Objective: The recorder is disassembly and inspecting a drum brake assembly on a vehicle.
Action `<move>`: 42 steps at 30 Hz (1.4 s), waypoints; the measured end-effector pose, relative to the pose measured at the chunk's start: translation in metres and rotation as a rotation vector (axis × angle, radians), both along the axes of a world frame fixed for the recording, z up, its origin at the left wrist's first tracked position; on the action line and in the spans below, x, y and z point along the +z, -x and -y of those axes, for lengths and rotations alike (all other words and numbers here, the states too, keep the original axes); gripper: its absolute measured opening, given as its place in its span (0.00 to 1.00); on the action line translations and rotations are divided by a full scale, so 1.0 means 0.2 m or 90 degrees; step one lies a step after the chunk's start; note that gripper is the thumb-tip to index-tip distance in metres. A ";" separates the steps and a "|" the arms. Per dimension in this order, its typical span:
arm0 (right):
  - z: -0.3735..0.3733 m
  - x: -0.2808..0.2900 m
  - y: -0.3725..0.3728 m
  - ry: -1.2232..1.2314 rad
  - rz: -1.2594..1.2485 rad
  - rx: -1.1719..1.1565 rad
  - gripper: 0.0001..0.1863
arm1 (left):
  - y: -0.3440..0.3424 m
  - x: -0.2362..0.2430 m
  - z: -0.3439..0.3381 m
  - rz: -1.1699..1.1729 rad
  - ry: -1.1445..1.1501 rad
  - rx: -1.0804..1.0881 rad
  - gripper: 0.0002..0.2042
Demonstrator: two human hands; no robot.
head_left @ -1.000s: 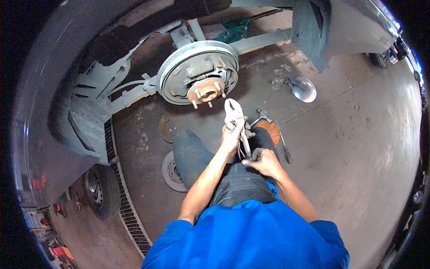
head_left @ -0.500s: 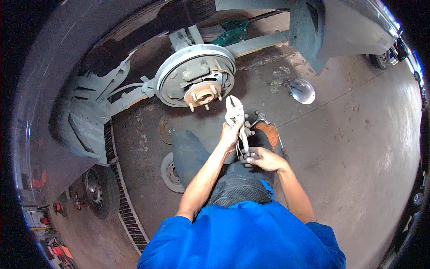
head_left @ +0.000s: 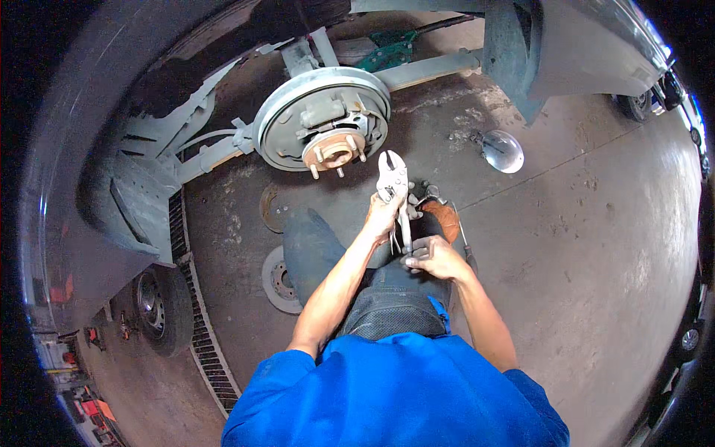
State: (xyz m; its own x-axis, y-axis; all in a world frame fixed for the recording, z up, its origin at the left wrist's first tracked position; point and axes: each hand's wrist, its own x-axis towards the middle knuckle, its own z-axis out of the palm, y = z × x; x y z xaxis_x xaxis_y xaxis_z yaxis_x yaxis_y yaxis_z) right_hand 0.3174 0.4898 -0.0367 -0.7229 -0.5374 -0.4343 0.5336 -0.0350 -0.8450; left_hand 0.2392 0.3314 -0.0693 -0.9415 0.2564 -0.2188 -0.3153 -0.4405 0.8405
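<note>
A pair of silver locking pliers stands jaws-up above my lap, the jaws parted with nothing in them. My left hand is wrapped round the body and handles. At the lower end of the handle, my right hand pinches the tip between thumb and bent fingers; the adjusting end is partly hidden by them. Just beyond the jaws is a rusty wheel hub with several studs. Behind it sits the round brake backing plate, its drum off and brake parts exposed. The pliers do not touch the hub.
Car bodywork arches over the left and top. A brake drum lies on the floor left of my leg. A wheel is by the floor grate. A shiny round lamp stands at right, and a screwdriver lies beside my shoe.
My right hand has moved slightly up and its fingers are more curled at the handle's end. The left hand keeps its hold on the pliers. The whole view has shifted a little.
</note>
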 end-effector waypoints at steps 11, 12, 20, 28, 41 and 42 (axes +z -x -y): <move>-0.02 -0.06 0.04 -0.162 -0.013 0.077 0.22 | 0.02 0.00 -0.01 -0.007 -0.003 0.005 0.12; -0.03 -0.06 0.04 -0.123 -0.053 0.071 0.22 | 0.02 0.00 -0.01 0.011 -0.013 0.000 0.12; 0.01 -0.04 0.03 -0.018 -0.084 -0.046 0.18 | 0.03 -0.02 -0.01 -0.029 0.020 -0.005 0.13; 0.02 -0.09 0.03 -0.385 -0.248 -0.023 0.28 | 0.05 -0.03 -0.03 0.005 0.000 0.007 0.14; 0.06 -0.07 0.15 -0.272 -0.261 -0.088 0.20 | 0.13 0.09 -0.08 0.006 0.030 0.101 0.25; 0.04 -0.05 0.17 -0.272 -0.219 -0.056 0.22 | 0.13 0.11 -0.08 -0.018 0.020 0.116 0.25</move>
